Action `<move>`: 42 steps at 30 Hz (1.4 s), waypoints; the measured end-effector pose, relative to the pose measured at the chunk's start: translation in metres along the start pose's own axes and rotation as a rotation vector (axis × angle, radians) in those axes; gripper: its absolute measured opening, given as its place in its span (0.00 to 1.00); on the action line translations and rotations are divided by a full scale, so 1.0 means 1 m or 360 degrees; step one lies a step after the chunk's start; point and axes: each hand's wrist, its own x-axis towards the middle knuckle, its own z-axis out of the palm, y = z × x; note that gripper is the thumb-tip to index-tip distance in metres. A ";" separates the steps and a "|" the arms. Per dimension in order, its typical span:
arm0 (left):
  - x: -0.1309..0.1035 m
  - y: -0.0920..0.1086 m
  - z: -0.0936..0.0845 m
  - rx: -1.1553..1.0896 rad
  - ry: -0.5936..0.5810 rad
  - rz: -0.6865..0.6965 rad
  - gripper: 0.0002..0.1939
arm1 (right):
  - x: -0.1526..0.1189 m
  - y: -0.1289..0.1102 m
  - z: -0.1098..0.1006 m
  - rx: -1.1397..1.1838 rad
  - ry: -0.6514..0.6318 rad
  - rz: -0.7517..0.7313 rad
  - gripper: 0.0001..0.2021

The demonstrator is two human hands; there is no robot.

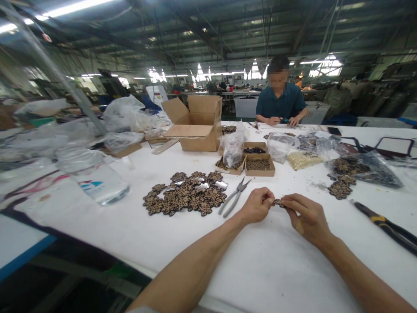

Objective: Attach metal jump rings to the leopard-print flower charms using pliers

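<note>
A small leopard-print patch [279, 203] is held between my two hands above the white table [195, 243]. My right hand [308, 215] grips it between thumb and fingers from the right. My left hand [259, 204] is closed in a pinch at the patch's left edge; whether something tiny is in that pinch is too small to tell. Grey-handled pliers [235, 198] lie just left of my left hand. Further left spreads a pile of leopard-print patches [185, 195], some showing silvery undersides.
Small boxes of metal bits [259, 165] stand beyond my hands, near an open cardboard box [200, 126]. Black-and-yellow pliers [386, 224] lie at right, bagged patches [365, 169] behind them. A clear jar [94, 178] is at left. A person [282, 98] sits opposite.
</note>
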 end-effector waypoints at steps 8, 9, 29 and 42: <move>-0.007 0.008 0.005 -0.0210 0.0137 0.0116 0.04 | 0.003 -0.002 0.001 0.0012 0.0061 -0.0011 0.14; -0.008 0.009 0.005 -0.0219 0.0143 0.0118 0.04 | 0.004 -0.003 0.001 0.0001 0.0060 -0.0014 0.14; -0.007 0.011 0.017 -0.0510 0.0301 -0.0115 0.04 | 0.008 -0.007 0.006 0.0163 -0.0035 0.0352 0.07; 0.003 0.004 0.005 -0.0723 -0.0077 -0.0489 0.07 | 0.007 -0.002 -0.004 0.0317 -0.0313 0.0530 0.05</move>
